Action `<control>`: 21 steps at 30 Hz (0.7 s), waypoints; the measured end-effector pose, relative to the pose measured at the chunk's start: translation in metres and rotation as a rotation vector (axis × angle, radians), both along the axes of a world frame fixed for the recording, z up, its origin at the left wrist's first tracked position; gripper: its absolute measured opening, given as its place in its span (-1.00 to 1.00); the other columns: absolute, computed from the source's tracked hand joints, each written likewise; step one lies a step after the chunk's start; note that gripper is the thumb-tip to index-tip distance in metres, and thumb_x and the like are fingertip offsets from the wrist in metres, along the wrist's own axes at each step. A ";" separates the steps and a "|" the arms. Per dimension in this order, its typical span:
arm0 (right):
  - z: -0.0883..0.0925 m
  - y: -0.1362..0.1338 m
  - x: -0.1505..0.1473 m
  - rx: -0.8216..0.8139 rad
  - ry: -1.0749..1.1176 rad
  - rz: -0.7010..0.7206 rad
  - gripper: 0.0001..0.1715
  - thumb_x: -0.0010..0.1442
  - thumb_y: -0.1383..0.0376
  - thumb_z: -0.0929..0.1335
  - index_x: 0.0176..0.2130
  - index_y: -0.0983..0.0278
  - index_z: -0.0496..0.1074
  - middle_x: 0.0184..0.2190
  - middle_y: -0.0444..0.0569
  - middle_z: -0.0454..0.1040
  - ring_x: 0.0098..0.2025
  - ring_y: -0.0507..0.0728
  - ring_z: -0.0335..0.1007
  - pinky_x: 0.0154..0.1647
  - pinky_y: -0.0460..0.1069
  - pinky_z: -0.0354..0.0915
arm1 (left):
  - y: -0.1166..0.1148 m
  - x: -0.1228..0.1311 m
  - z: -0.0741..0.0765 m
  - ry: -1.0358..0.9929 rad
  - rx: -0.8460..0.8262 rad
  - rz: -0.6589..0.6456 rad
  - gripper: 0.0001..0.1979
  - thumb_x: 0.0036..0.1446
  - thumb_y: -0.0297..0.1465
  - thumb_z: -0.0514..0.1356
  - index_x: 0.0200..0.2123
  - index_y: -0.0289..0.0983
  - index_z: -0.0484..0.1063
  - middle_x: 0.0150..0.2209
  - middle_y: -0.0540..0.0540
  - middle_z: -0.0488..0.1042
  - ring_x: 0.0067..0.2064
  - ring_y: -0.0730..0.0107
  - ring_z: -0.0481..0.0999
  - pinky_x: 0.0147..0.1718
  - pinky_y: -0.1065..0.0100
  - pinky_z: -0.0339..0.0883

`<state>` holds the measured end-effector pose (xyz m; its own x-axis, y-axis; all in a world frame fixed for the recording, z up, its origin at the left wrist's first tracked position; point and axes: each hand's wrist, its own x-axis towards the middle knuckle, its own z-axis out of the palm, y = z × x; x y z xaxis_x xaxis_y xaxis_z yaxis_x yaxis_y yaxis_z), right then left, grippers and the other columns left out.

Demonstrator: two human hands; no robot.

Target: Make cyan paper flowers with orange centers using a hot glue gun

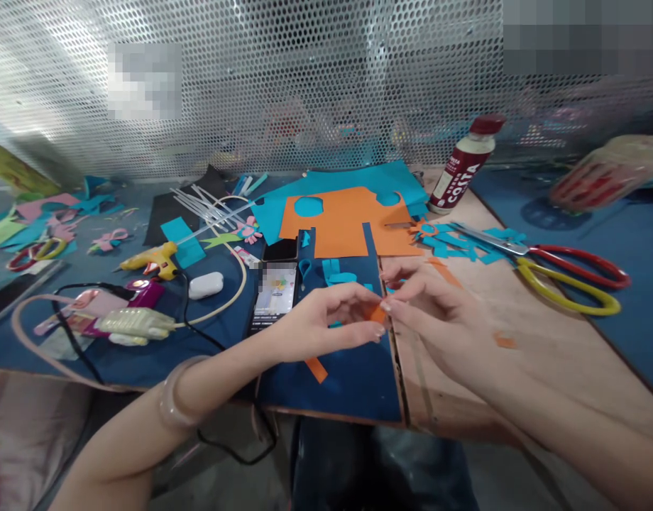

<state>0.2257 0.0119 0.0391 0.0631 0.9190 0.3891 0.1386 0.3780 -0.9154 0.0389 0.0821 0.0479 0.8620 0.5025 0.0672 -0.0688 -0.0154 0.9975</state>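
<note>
Left hand and right hand meet fingertip to fingertip above the table's near edge, both pinched on a small orange paper piece. A capped bottle with a dark red label reading "COSTA" stands upright at the back of the wooden board, its contents hidden by the label. Nearby lie an orange sheet with cut-outs, red-and-yellow scissors, a lit phone and a yellow glue gun.
</note>
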 end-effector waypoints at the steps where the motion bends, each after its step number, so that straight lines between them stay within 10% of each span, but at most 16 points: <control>1: 0.000 0.000 0.000 0.019 -0.043 -0.030 -0.87 0.22 0.31 0.42 -0.38 0.12 0.46 -0.09 -0.14 0.39 0.05 0.09 0.34 0.08 0.10 0.30 | 0.000 0.001 -0.001 0.015 0.024 0.025 -0.72 0.16 -0.29 0.31 -0.13 -0.32 0.43 -0.27 -0.10 0.55 -0.24 0.40 0.57 -0.21 0.36 0.46; 10: 0.002 0.003 0.002 0.054 -0.246 -0.068 -0.81 0.20 0.20 0.44 -0.13 0.07 0.49 -0.02 -0.08 0.41 0.12 0.13 0.32 0.14 0.14 0.25 | 0.001 0.005 -0.001 0.013 0.043 0.108 -0.90 0.19 -0.43 0.25 -0.26 -0.32 0.40 -0.38 -0.05 0.55 -0.36 0.50 0.58 -0.30 0.46 0.47; 21: 0.009 -0.007 -0.002 0.068 -0.233 -0.116 -0.85 0.22 0.29 0.41 -0.42 0.12 0.49 -0.19 -0.15 0.39 -0.09 0.05 0.37 -0.02 0.05 0.29 | -0.002 0.005 -0.001 0.105 0.243 0.115 -0.85 0.13 -0.38 0.29 -0.27 -0.34 0.46 -0.36 -0.08 0.52 -0.33 0.44 0.49 -0.28 0.39 0.39</control>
<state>0.2242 0.0051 0.0484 0.0684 0.8820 0.4663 0.3884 0.4070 -0.8267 0.0441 0.0796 0.0469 0.8091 0.5771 0.1106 0.0510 -0.2564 0.9652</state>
